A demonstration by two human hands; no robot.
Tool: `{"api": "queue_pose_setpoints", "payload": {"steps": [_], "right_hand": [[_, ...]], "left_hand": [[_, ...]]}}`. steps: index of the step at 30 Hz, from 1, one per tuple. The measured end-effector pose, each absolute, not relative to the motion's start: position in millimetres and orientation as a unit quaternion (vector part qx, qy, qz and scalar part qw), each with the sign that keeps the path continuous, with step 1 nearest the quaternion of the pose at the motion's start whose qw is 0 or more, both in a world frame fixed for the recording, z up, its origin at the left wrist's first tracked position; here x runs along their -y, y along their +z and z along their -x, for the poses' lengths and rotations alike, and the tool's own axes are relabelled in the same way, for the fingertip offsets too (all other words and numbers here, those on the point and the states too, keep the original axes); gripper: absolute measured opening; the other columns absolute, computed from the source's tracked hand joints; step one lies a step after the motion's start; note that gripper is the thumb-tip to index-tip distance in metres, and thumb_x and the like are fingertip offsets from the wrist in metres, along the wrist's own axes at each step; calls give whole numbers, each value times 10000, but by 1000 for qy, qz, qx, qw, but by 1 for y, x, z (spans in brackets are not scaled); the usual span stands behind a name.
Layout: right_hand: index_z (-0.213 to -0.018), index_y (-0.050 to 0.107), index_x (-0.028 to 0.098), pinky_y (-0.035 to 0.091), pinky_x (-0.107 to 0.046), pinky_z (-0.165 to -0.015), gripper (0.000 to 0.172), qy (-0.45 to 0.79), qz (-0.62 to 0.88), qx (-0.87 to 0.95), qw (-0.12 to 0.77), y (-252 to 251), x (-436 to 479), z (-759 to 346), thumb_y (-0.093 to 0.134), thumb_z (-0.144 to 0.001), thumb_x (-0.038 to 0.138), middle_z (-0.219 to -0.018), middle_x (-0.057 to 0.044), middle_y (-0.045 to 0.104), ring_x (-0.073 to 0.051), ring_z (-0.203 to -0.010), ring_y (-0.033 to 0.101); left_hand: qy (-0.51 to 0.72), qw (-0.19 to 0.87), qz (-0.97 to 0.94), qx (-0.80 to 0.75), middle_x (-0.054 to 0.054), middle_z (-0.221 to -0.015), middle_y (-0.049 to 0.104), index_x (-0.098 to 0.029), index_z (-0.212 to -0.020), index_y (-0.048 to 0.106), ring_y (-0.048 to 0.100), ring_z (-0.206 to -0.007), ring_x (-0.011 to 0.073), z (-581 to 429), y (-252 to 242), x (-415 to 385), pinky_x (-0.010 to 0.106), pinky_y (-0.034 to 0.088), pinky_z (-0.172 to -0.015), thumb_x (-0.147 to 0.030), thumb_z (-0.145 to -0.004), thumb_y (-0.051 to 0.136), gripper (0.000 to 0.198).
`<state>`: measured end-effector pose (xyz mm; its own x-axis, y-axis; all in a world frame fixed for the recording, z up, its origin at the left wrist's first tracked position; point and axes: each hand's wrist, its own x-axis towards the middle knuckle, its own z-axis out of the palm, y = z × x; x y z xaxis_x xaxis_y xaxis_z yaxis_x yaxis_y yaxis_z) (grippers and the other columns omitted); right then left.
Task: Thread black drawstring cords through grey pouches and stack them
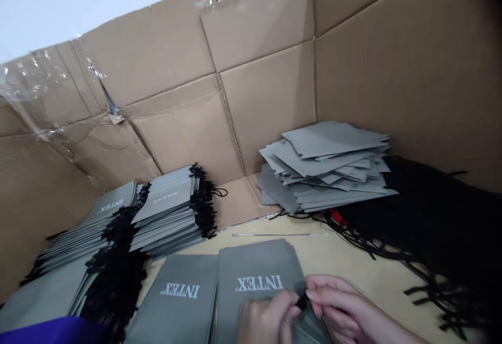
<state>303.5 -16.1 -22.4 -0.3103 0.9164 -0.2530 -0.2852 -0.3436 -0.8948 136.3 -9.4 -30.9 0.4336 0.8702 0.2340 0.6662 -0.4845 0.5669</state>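
Observation:
My left hand (269, 317) and my right hand (337, 305) meet over the right edge of a grey INTEX pouch (254, 260), which lies on a stack of the same kind. Pinched between the fingertips of both hands is a short black cord (301, 300); the fingers hide most of it. My left hand covers the lower part of the pouch, just below its white print. Right against it on the left lies another grey INTEX pouch (180, 273).
Corded pouches stand in piles (168, 208) at left. A loose stack of grey pouches (333, 171) leans at back right beside a heap of black cords (439, 229). A thin metal rod (270, 234) lies on the table (353, 252). Cardboard walls (266, 82) enclose everything. Something purple (58, 331) shows lower left.

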Motion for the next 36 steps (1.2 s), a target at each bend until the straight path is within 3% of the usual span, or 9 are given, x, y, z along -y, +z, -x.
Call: {"api": "queue_pose_setpoints", "payload": {"steps": [4, 8, 25, 30, 36], "right_hand": [[-639, 498, 167, 125, -211, -382, 420, 619, 419, 541, 386, -30, 6, -308, 557, -709, 577, -430, 86, 304, -49, -371, 205], [-667, 456, 181, 162, -209, -394, 460, 555, 434, 593, 390, -36, 3, -307, 494, -743, 633, -467, 82, 319, -61, -401, 251], [-723, 461, 185, 246, -217, -428, 461, 442, 487, 638, 402, -26, 13, -302, 280, -873, 581, -459, 73, 358, -91, -417, 307], [-724, 487, 175, 294, -213, -524, 368, 384, 466, 701, 380, -17, 19, -301, 379, -887, 488, -579, 48, 434, -96, -554, 399], [-627, 423, 176, 264, -221, -516, 393, 361, 494, 713, 343, -17, 21, -300, 393, -880, 475, -572, 48, 401, -98, -563, 382]], "left_hand": [[244, 257, -818, -453, 26, -845, 714, -255, -987, 609, 656, -704, 178, -135, -21, 8, 227, 477, -624, -244, -861, 373, 267], [247, 269, -812, -456, 32, -972, 696, -266, -1138, 545, 640, -835, 187, -134, -19, 8, 261, 486, -747, -258, -858, 406, 313], [297, 238, -812, -442, 14, -918, 703, -253, -1036, 590, 644, -815, 170, -131, -21, 10, 249, 491, -734, -243, -859, 441, 232], [283, 258, -821, -424, 16, -911, 700, -252, -1041, 588, 642, -793, 165, -130, -19, 10, 232, 482, -713, -250, -863, 436, 235], [267, 268, -827, -415, 3, -833, 699, -248, -946, 615, 630, -742, 155, -130, -21, 9, 215, 461, -690, -251, -855, 449, 189]]}}
